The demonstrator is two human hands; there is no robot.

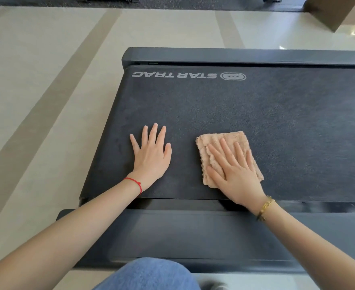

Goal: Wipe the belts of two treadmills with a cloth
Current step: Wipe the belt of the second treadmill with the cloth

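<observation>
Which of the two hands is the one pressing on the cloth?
The right hand, with the gold bracelet, lies flat on the cloth. The left hand rests bare on the belt.

The person's forearms are bare and sleeveless in view, with a thin red string bracelet (135, 183) tied round the left wrist, a gold-coloured metal bangle with a dark band (265, 208) round the right wrist, and a blue denim-clad knee (149, 274) at the bottom edge.

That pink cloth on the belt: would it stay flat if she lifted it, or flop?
Probably flop: the cloth looks like soft folded terry with wavy edges. It likely drags on the rough belt, so the flat right hand pressing helps.
</observation>
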